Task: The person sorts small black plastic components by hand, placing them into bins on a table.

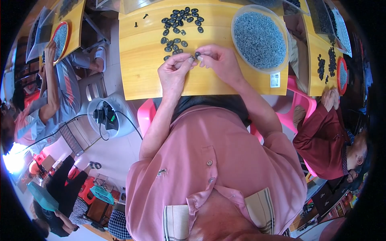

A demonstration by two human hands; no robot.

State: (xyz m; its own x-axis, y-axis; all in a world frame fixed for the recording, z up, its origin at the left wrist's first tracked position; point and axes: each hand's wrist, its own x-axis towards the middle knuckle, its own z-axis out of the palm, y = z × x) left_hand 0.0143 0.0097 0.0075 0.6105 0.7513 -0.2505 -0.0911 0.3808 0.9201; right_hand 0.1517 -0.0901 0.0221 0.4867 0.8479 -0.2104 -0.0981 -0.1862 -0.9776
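Note:
Above the yellow table, my two hands meet with their fingertips nearly touching. My right hand [222, 64] pinches a small black oval part [197, 54] between thumb and fingers. My left hand [173, 74] is closed in a pinch right beside that part; what sits between its fingertips is too small to make out. Just beyond my left hand lies a loose group of black oval parts [176, 41], each with holes in it. A larger cluster of the same black oval parts [187, 15] spreads farther back. Two small dark screws [136, 24] lie apart at the left.
A round clear tub [260, 39] full of grey screws stands at the table's right. The yellow table [140, 76] ends close to my body. A pink chair [295, 104] and a white bin [110, 116] flank me. Co-workers sit at tables left and right.

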